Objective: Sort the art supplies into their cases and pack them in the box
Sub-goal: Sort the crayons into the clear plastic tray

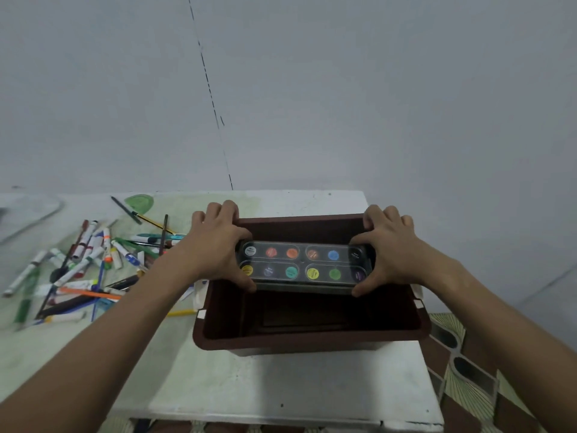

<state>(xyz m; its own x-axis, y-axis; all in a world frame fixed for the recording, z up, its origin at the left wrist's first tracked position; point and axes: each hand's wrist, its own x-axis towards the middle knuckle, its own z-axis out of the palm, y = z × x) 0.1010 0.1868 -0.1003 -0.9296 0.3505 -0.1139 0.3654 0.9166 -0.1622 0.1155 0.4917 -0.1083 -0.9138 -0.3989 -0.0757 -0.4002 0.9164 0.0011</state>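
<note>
The left hand [218, 242] and right hand [390, 245] each grip one short end of a flat black watercolour case with a clear lid and twelve round paint pans [304, 264], thumbs on the near edge, fingers curled over the far edge. The case is held level above the open dark brown rectangular plastic box [312, 340], toward its far side. The box stands on a pale, stained white table [265, 382]. Left of the box lies a loose pile of markers, paint tubes and pencils [90, 270].

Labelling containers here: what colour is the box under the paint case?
Dark reddish-brown box, seen in the head view.
</note>
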